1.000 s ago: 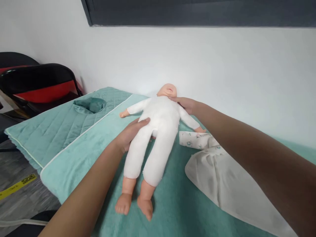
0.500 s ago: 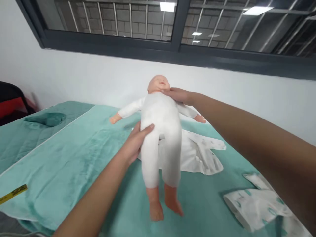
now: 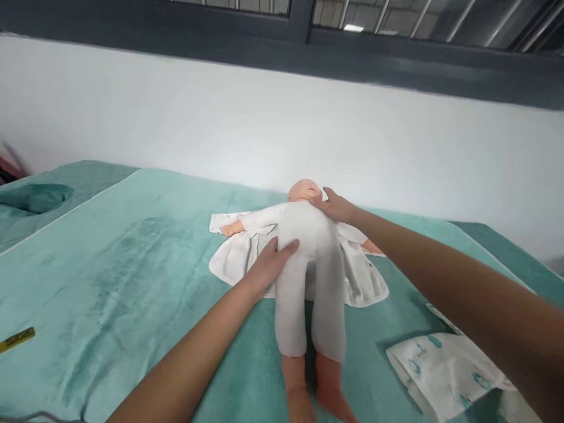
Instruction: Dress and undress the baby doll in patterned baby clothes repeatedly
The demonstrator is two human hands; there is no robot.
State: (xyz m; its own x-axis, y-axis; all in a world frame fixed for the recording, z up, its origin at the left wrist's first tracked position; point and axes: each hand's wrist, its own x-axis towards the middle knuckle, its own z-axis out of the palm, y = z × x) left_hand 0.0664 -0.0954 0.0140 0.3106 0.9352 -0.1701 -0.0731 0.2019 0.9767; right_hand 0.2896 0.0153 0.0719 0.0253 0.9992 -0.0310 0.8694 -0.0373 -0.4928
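Observation:
A baby doll (image 3: 304, 229) in a white body suit lies on its back, its bare feet toward me and its head near the wall. Under its torso and arms a white baby shirt (image 3: 368, 279) is spread open. My left hand (image 3: 275, 261) grips the doll's hip, thumb on top and the other fingers hidden beneath. At the doll's neck and shoulder, my right hand (image 3: 335, 205) holds it from the right side, with some fingers out of sight behind it.
Teal plush cloth (image 3: 132, 282) covers the table. White printed baby clothing (image 3: 445, 370) lies crumpled at the lower right. A yellow strip (image 3: 17, 339) shows at the left edge. Behind the table are a white wall (image 3: 198, 129) and a dark window frame (image 3: 247, 44).
Both hands have lowered the doll from above the table onto the spread shirt. The head view has tilted downward.

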